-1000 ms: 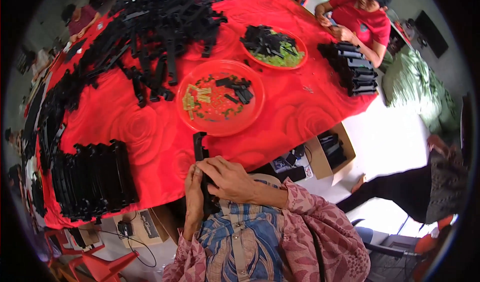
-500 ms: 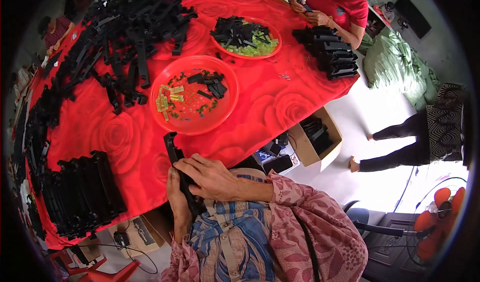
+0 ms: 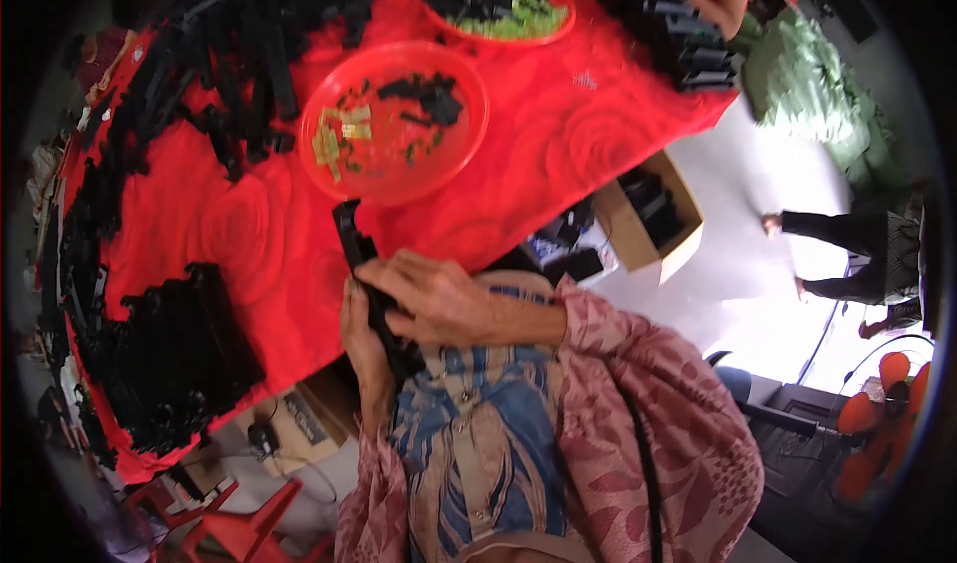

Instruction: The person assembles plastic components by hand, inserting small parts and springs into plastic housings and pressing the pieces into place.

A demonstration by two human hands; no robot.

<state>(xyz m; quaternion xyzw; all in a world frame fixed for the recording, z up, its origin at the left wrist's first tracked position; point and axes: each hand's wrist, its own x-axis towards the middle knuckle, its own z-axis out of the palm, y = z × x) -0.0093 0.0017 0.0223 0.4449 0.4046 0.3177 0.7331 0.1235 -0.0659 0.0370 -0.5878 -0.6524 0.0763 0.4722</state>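
Observation:
A long black plastic bar point(image 3: 352, 232) stands upright before my body at the table's edge, its upper end tilted toward the red basin. My left hand point(image 3: 368, 354) is closed round its lower part from the left. From the right, my right hand point(image 3: 436, 299) grips the middle of it with bent fingers, which hide part of the bar. Beyond sits a red plastic basin point(image 3: 471, 154) with yellow clear pieces point(image 3: 327, 144), small black pieces point(image 3: 436, 97) and tiny green bits. On the left, a row of stacked black bars point(image 3: 179, 354) lies on the red cloth point(image 3: 249, 229).
Loose black bars point(image 3: 249, 49) heap up at the far left. A second basin point(image 3: 558, 36) holds black and green pieces. Another person's arm point(image 3: 713, 9) is near more stacked bars point(image 3: 678, 39). A cardboard box point(image 3: 678, 229), red stool point(image 3: 249, 523) and orange fan point(image 3: 882, 413) stand around the table.
The view has shifted, so the table and basins sit higher in the picture, with some blur. Both hands keep their hold on the black bar. The person standing at right has moved their legs.

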